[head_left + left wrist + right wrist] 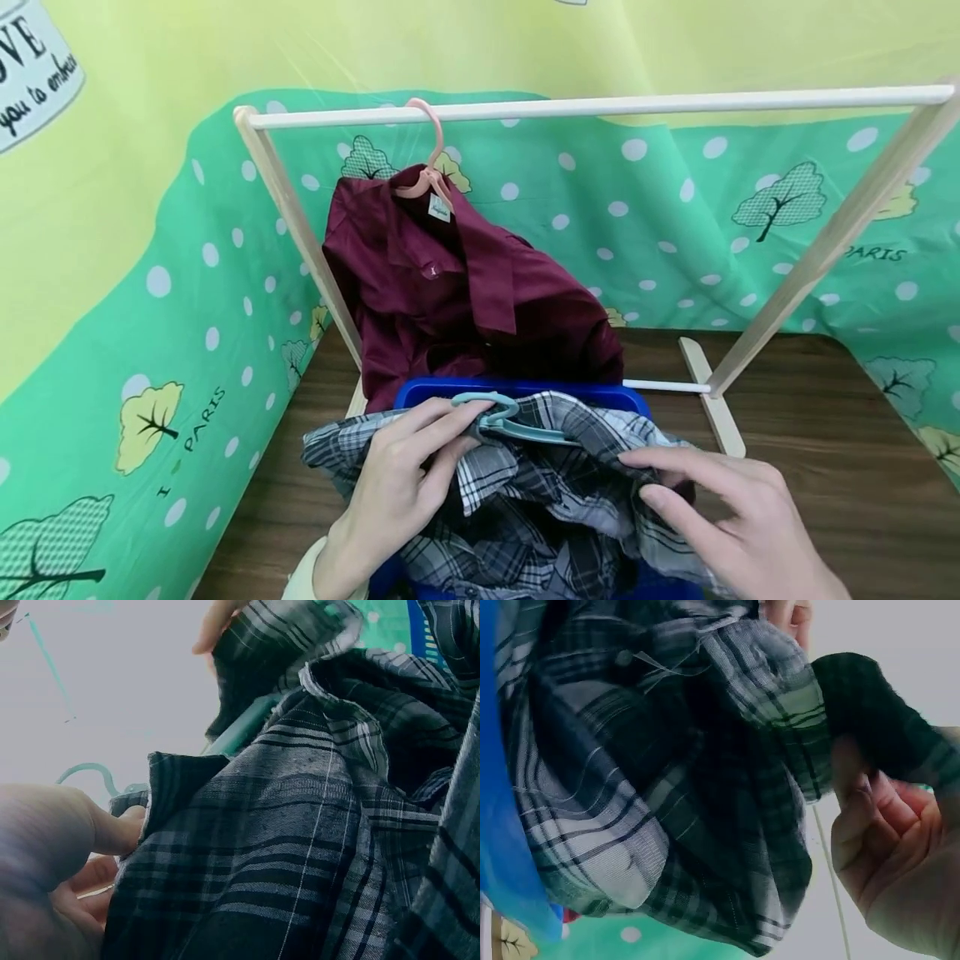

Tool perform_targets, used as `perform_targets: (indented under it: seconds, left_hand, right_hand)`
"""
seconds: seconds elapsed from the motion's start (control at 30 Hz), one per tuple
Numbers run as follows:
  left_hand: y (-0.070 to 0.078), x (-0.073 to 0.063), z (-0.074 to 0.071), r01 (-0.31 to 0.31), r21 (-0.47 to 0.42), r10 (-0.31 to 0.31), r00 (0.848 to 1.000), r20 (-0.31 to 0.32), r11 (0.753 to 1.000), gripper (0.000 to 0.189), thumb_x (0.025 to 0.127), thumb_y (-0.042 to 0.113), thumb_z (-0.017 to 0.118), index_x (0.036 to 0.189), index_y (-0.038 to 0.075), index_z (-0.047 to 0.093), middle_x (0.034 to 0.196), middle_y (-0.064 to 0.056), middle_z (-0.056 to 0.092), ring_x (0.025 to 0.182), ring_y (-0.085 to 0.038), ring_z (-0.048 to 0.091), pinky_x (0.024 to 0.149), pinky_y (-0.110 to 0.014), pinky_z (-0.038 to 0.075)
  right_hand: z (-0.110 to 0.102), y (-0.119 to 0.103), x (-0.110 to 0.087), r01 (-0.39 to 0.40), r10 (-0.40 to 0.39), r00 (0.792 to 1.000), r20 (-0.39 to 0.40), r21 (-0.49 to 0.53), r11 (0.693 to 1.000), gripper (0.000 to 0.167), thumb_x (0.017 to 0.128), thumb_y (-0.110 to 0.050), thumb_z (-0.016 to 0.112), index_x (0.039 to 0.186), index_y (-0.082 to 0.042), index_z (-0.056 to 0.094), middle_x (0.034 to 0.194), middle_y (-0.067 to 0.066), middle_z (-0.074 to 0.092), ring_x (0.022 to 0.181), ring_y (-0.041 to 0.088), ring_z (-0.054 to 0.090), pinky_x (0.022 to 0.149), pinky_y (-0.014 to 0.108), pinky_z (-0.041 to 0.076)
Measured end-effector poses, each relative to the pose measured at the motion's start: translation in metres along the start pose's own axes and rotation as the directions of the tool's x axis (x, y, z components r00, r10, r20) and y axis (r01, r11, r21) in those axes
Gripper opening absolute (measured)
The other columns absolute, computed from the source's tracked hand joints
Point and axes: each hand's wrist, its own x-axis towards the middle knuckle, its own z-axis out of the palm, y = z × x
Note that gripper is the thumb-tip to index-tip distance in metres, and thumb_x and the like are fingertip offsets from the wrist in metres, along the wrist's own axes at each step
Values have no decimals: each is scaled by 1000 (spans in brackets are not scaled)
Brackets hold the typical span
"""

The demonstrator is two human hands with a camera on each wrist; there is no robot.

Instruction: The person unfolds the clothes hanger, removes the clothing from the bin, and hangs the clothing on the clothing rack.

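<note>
A grey, black and white plaid shirt lies bunched between both hands, with a light blue clothes hanger partly inside its neck. At the hanger's hook, my left hand grips hanger and cloth together; the left wrist view shows its thumb against the shirt. My right hand pinches the shirt's edge between thumb and fingers, on the right of the hanger. In the right wrist view a dark flap of shirt rises above those fingers. Folds hide the hanger's far arm.
A blue basket stands under the plaid shirt. Behind it a maroon shirt hangs by a pink hanger from the white rod of a wooden rack. A brown wooden tabletop lies beneath, with patterned green-yellow cloth behind.
</note>
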Motion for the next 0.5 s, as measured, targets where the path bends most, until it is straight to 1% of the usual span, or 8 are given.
perform_targets:
  seconds: [0.07,0.13,0.17,0.2,0.27,0.37,0.4,0.5]
  left_hand:
    - [0,0,-2,-4,4,4,1000,4,1000,45,95,-4,82,137,11,79,105,1,74,82,-10,60,71,-18,48]
    - [-1,0,-3,-13,4,13,1000,17,1000,46,95,-5,82,137,11,79,103,2,72,80,-10,57,70,-17,46]
    - [-1,1,-3,-17,4,17,1000,24,1000,46,94,-5,82,137,12,79,102,3,71,79,-9,56,69,-17,45]
    - [-2,1,-3,-23,1,23,999,33,1000,46,95,-5,82,137,12,78,102,3,70,79,-9,55,69,-16,45]
    - [-3,2,-2,-31,-15,32,998,51,999,44,97,-3,80,138,11,78,104,2,71,80,-10,57,70,-15,46]
    - [-3,2,-1,-38,-31,40,997,65,999,40,100,-1,79,139,11,77,107,0,73,82,-10,59,71,-15,46]
    - [-4,2,0,-37,-36,39,997,67,999,40,100,-1,79,139,11,78,108,0,74,83,-10,60,71,-15,47]
    - [-2,0,0,-8,-54,13,996,89,998,40,98,-4,80,136,9,79,114,-1,76,87,-11,65,76,-17,51]
  right_hand:
    - [0,4,1,41,-41,999,8,53,998,31,101,3,75,127,-12,82,102,-13,72,88,-4,58,73,13,42]
    - [1,8,6,98,-98,995,-10,86,991,23,108,-2,69,124,-10,84,108,-6,69,102,4,56,86,17,39]
    - [2,10,8,132,-130,991,-29,104,986,21,111,-6,66,122,-8,84,108,-3,66,106,8,55,90,17,39]
    - [3,12,11,166,-161,986,-48,116,979,21,113,-12,65,119,-6,85,109,0,64,108,11,53,93,20,38]
    - [5,13,16,205,-199,978,-62,112,972,26,114,-24,66,117,-6,85,118,8,66,121,16,54,106,21,38]
    - [9,17,17,211,-212,977,-3,76,974,37,114,-38,65,125,-8,83,137,13,69,139,21,54,118,22,37]
    - [11,19,16,215,-216,976,13,61,975,38,114,-39,65,127,-8,82,139,13,70,140,21,55,120,23,35]
    - [18,26,14,219,-219,975,28,-2,976,45,114,-43,63,134,-7,80,134,8,74,131,19,61,117,21,38]
